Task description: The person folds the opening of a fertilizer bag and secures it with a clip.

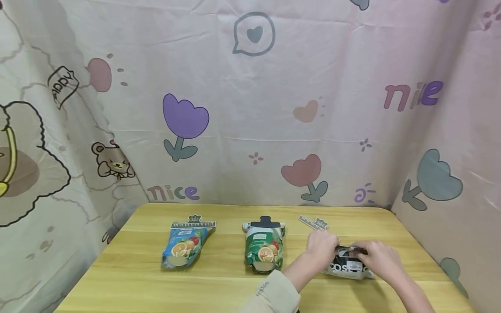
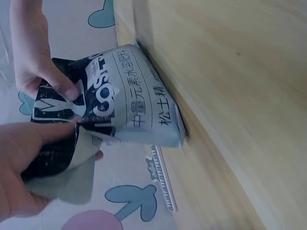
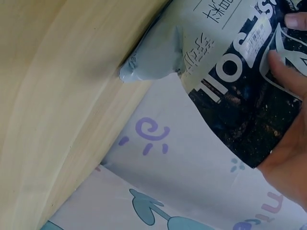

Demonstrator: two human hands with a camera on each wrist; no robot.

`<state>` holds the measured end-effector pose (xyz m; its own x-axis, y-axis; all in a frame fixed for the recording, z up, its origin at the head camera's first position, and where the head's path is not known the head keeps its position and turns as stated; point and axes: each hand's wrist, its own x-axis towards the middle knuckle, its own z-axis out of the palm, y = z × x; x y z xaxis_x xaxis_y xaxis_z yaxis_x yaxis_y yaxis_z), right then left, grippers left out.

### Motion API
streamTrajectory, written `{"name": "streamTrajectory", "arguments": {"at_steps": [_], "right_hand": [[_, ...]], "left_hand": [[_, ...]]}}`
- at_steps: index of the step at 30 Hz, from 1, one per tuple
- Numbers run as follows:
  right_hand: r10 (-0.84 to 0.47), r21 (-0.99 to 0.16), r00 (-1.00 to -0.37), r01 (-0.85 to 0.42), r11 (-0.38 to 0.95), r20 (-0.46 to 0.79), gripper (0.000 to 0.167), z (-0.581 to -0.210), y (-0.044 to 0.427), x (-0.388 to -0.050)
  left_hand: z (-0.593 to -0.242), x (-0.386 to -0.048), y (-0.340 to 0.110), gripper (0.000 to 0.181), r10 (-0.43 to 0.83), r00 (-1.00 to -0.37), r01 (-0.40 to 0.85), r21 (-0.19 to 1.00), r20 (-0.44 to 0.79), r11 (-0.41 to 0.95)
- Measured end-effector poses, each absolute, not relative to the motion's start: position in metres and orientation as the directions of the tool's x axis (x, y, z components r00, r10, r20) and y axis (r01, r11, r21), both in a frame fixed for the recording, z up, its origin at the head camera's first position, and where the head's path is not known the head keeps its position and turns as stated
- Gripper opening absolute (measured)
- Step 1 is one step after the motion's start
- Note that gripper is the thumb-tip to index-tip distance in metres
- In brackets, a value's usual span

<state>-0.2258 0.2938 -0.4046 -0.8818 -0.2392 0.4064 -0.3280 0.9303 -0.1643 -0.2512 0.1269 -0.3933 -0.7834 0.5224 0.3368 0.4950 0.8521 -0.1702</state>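
A black and pale grey bag point(image 1: 348, 265) with white lettering stands on the right part of the table. My left hand point(image 1: 322, 248) grips its left upper corner, and my right hand point(image 1: 379, 259) pinches the upper right side, thumb on the front. In the left wrist view the bag point(image 2: 139, 96) rests with its pale bottom on the wood, its dark top bent over near the left hand point(image 2: 21, 160). Seen from the right wrist, the thumb and a fingertip of the right hand point(image 3: 290, 158) press on the dark front. A ruler-like sealing clip point(image 1: 313, 222) lies just behind.
A green bag point(image 1: 265, 248) with a dark clip point(image 1: 265, 222) on its top is in the middle of the table point(image 1: 219, 289). Farther left lies a blue bag point(image 1: 183, 248) under a ruler-patterned clip point(image 1: 194, 222). A printed curtain point(image 1: 242, 108) encloses the table's back and sides.
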Motion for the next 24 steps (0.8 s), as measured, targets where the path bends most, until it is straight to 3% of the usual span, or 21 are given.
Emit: {"name": "streamTrajectory", "arguments": {"at_steps": [3, 8, 13, 20, 24], "right_hand": [[-0.269, -0.157, -0.871, -0.358, 0.92, 0.412, 0.014, -0.402, 0.294, -0.224], [-0.333, -0.097, -0.785, -0.443, 0.891, 0.523, 0.01, -0.402, 0.291, -0.22], [-0.341, -0.066, -0.775, -0.439, 0.896, 0.532, 0.01, -0.404, 0.289, -0.218], [-0.32, -0.052, -0.743, -0.43, 0.901, 0.588, 0.006, -0.407, 0.288, -0.216], [-0.305, -0.073, -0.755, -0.422, 0.904, 0.581, 0.008, -0.407, 0.289, -0.217]], "left_hand": [[-0.394, -0.255, 0.12, 0.019, 0.604, -0.732, 0.592, -0.143, 0.316, 0.793], [-0.395, -0.258, 0.109, 0.033, 0.69, -0.662, 0.696, -0.101, 0.292, 0.711], [-0.401, -0.255, 0.11, 0.035, 0.693, -0.657, 0.682, -0.157, 0.297, 0.714], [-0.407, -0.253, 0.112, 0.029, 0.657, -0.646, 0.664, -0.137, 0.389, 0.735], [-0.405, -0.254, 0.111, 0.03, 0.655, -0.645, 0.671, -0.119, 0.393, 0.732]]}}
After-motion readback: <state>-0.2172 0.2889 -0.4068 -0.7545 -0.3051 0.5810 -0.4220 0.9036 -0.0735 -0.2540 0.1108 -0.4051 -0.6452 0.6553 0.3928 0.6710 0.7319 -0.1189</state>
